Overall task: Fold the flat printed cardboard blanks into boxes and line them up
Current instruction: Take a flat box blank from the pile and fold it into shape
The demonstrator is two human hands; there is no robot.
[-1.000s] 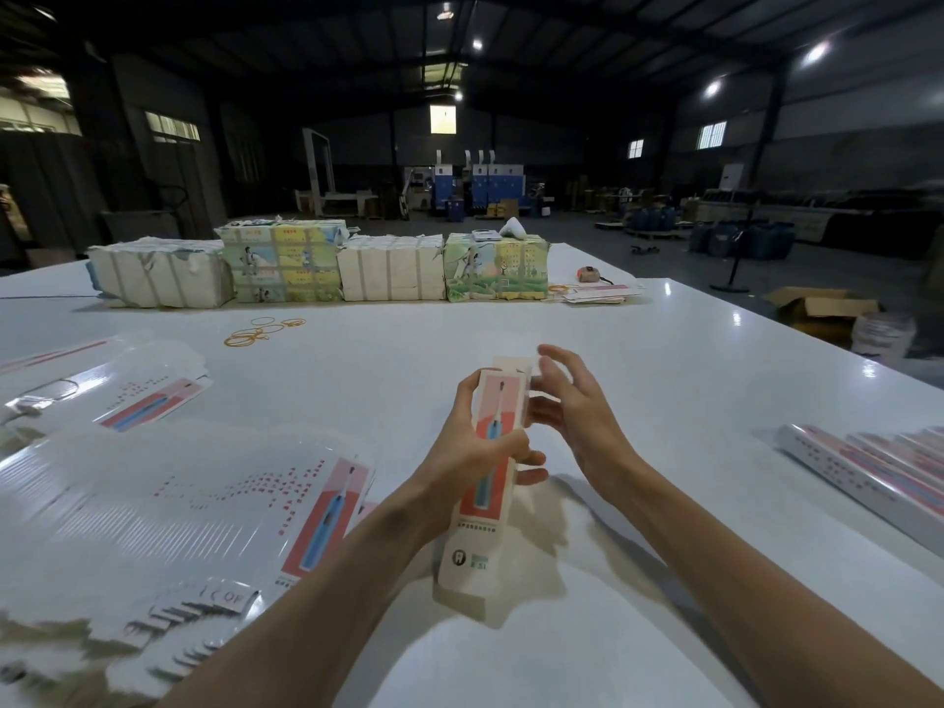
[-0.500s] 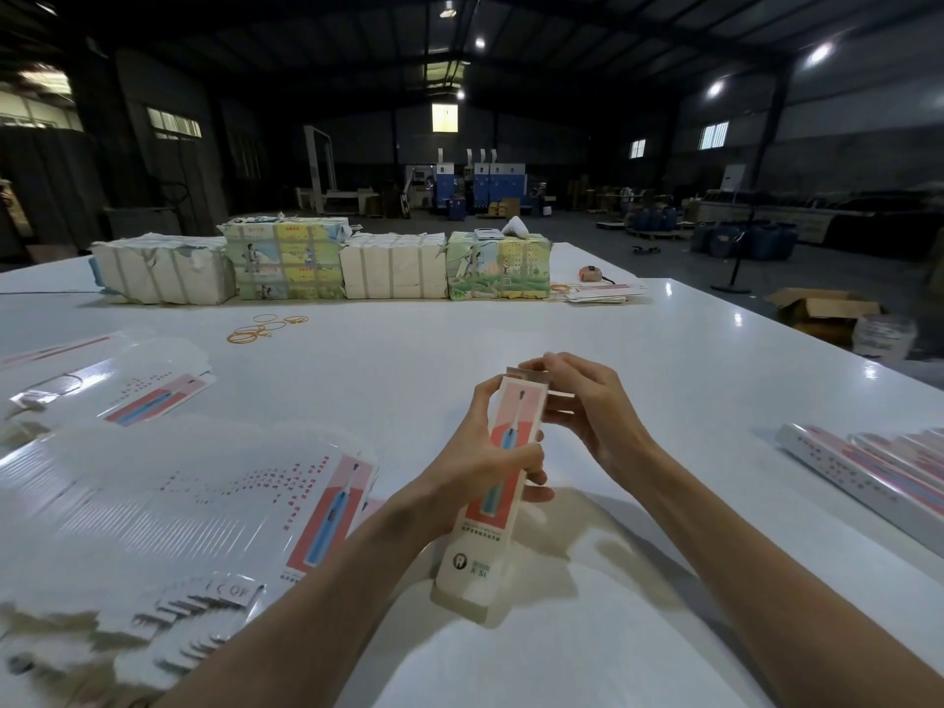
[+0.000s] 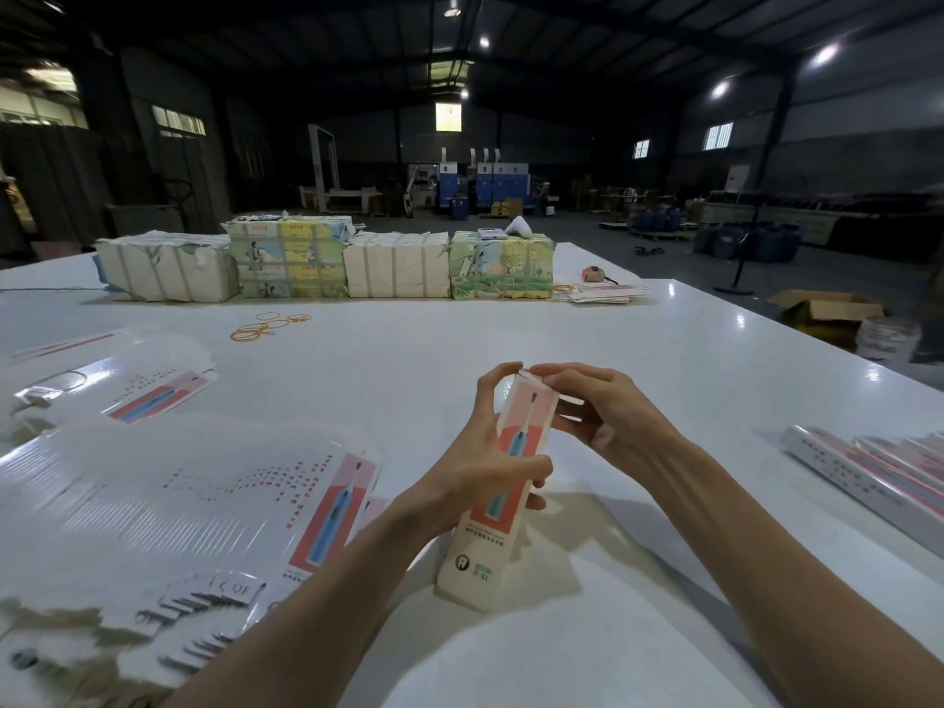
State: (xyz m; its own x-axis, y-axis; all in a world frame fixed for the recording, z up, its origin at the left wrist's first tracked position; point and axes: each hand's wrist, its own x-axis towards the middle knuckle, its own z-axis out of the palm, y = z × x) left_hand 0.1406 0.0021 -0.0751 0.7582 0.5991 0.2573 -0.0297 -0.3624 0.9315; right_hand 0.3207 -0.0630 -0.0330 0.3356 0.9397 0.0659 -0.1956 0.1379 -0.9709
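Observation:
A long narrow box (image 3: 482, 544), white with a pink panel and a blue toothbrush print, stands tilted with its lower end on the white table (image 3: 638, 360). My left hand (image 3: 485, 452) grips its middle, thumb across the front. My right hand (image 3: 597, 406) pinches the flap at the box's top end. A fanned stack of flat printed blanks (image 3: 168, 498) lies to the left. Folded boxes (image 3: 878, 472) lie in a row at the right edge.
More flat blanks (image 3: 102, 380) lie at the far left. Several wrapped bundles (image 3: 327, 263) line the table's far side, with rubber bands (image 3: 265, 327) in front of them. A cardboard carton (image 3: 825, 311) sits on the floor beyond the right edge.
My right hand has gone from open beside the box top to pinching the top flap. The left hand's fingers moved up along the box. The box leans slightly more upright.

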